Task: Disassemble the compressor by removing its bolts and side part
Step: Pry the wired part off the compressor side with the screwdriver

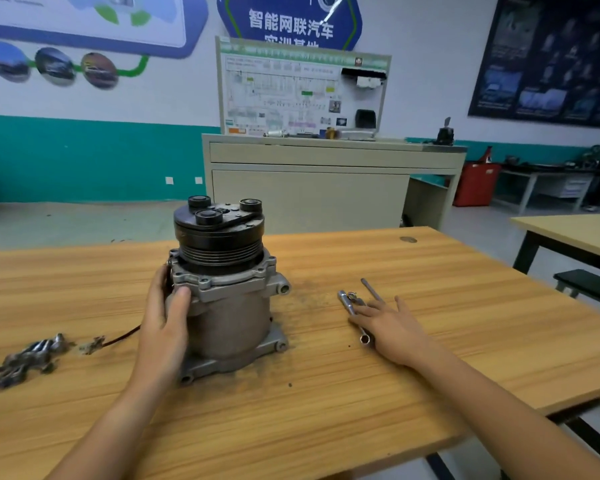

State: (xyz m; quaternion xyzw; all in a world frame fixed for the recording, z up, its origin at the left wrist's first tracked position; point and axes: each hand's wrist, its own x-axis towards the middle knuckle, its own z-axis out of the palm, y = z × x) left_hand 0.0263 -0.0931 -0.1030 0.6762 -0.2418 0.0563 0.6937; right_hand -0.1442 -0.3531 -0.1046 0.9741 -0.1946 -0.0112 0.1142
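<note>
The left hand (165, 317) is holding the compressor (229, 306) by its side. The thumb is pressing on the silver top part (222, 282) and the other fingers are curling round the back, so the hand is gripping it. The right hand (392, 327) is lying flat with its fingers straight and spread out. It is resting on a long socket wrench (349, 306) and is not gripping it yet.

The compressor is standing up in the middle of the wooden table (326, 393), on its flat foot. A fat black pulley (219, 233) is sitting on top of it. A small bolt (204, 282) is showing in the silver part, just beside the thumb. Other bolts may be there too, but they are too small to be sure.

A thin metal rod (371, 289) is lying just beside the wrench, near the fingertips. Dark dirt (305, 292) is lying on the wood between the compressor and the tools. Far over on the left side a blurry pile of shiny metal bits (32, 355) is lying, and a dark wire (122, 337) is running from near it toward the compressor.

I think the person is getting ready to undo a bolt: one hand is making the compressor stay put while the other is reaching for the tool. Next, the right hand needs to close round the wrench, lift it, and fit its open end right over a bolt head. The left hand needs to hold tight so the compressor is not tipping or turning when the wrench is twisting.
</note>
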